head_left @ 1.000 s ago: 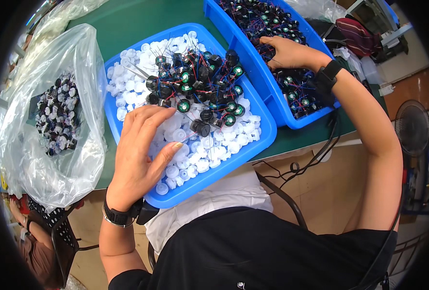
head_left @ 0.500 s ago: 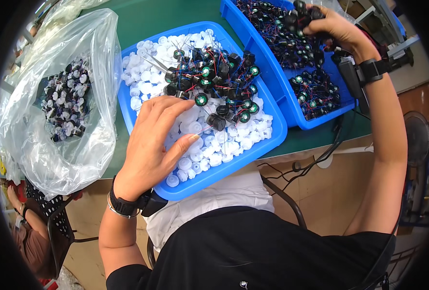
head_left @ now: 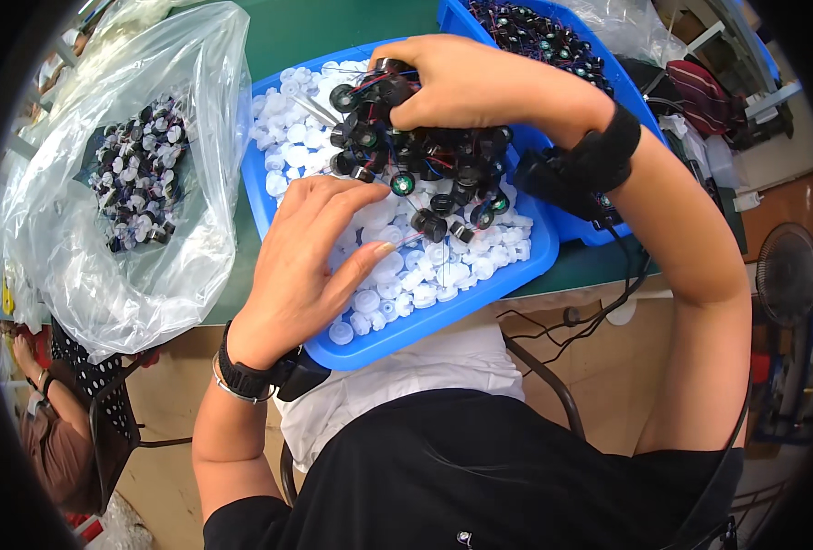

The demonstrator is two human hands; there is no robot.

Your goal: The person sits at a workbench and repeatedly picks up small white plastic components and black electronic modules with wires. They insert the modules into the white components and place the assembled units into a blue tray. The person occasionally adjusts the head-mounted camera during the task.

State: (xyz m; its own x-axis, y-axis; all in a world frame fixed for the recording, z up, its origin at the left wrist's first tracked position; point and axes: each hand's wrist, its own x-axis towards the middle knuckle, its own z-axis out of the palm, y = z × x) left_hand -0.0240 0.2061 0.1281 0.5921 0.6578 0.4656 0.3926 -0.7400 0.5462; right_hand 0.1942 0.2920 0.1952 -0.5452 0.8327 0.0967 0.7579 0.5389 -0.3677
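Now the right fingers (head_left: pixel 411 113) have brought clutched components (head_left: pixel 392 90) over the tray (head_left: pixel 416 342); left fingers (head_left: pixel 344 205) stay parted.

Black parts (head_left: pixel 432 225) atop white caps (head_left: pixel 425 293)

Bag (head_left: pixel 131 298) on the left of the table (head_left: pixel 333 23), small parts (head_left: pixel 141 174) inside it, tray (head_left: pixel 443 318) to its right at the near edge, caps (head_left: pixel 466 266) in the tray, wired parts (head_left: pixel 457 165) heaped on the caps, bin (head_left: pixel 462 23) at right, more wired parts inside.
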